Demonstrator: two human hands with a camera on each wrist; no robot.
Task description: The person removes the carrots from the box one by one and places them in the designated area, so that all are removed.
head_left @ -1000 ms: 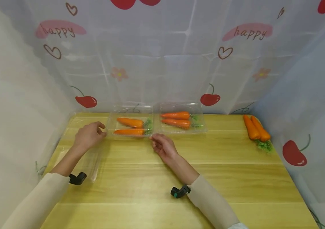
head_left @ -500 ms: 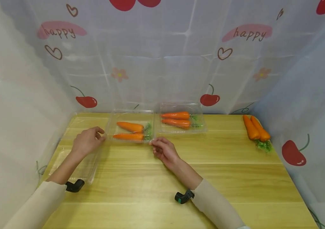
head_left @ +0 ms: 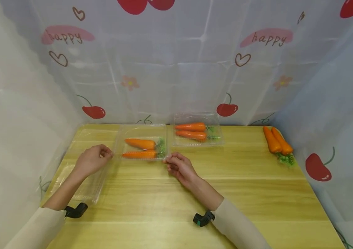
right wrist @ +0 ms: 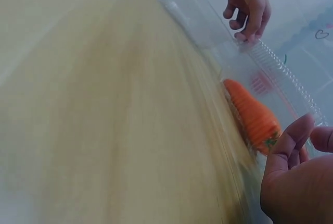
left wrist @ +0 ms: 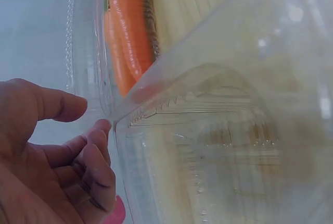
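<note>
A clear plastic food box [head_left: 142, 131] holding two orange carrots [head_left: 139, 144] with green tops lies between my hands. My left hand [head_left: 93, 159] pinches its left front corner with thumb and fingers. At the right front corner, my right hand [head_left: 180, 169] pinches the rim, its other fingers curled. One carrot [right wrist: 252, 114] shows inside the box in the right wrist view, beyond the right hand [right wrist: 302, 177]. In the left wrist view, the left hand [left wrist: 62, 156] is at the box's edge, and another clear box [left wrist: 218, 130] fills the right side.
A second clear box [head_left: 196, 143] with two carrots [head_left: 191, 130] stands at the back, right of the first. Two loose carrots [head_left: 277, 141] lie at the far right. An open clear container [head_left: 86, 186] sits under the left forearm. Printed curtains [head_left: 176, 69] enclose the table [head_left: 226, 193].
Both hands have drawn the left box with its carrots towards me, away from the back edge. The right box and the loose carrots have stayed in place.
</note>
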